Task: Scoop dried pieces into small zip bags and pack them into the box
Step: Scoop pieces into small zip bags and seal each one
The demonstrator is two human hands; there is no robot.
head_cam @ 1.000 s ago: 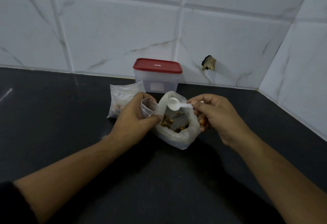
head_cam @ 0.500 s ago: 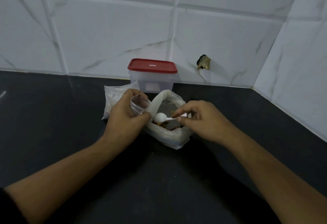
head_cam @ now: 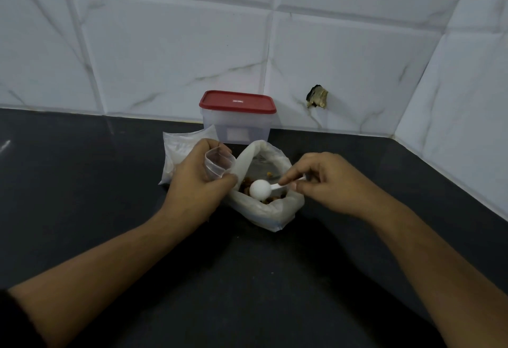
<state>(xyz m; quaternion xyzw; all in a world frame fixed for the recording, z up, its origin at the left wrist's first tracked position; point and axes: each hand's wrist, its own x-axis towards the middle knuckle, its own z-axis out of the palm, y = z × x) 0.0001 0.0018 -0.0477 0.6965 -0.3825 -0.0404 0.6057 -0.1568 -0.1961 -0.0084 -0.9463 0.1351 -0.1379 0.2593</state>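
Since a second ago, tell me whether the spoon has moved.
Yes. The spoon dropped away from the red-lidded box, down into the open bag.

White veined wall tiles point(head_cam: 176, 53) rise behind and right of the black countertop point(head_cam: 82, 196); a ragged brownish hole point(head_cam: 317, 96) sits just above the countertop.

Glossy marbled wall tiles point(head_cam: 176, 53), matt dark countertop point(head_cam: 82, 182), clear plastic box point(head_cam: 237, 130) with smooth red lid point(head_cam: 237, 101), white plastic spoon point(head_cam: 261, 189).
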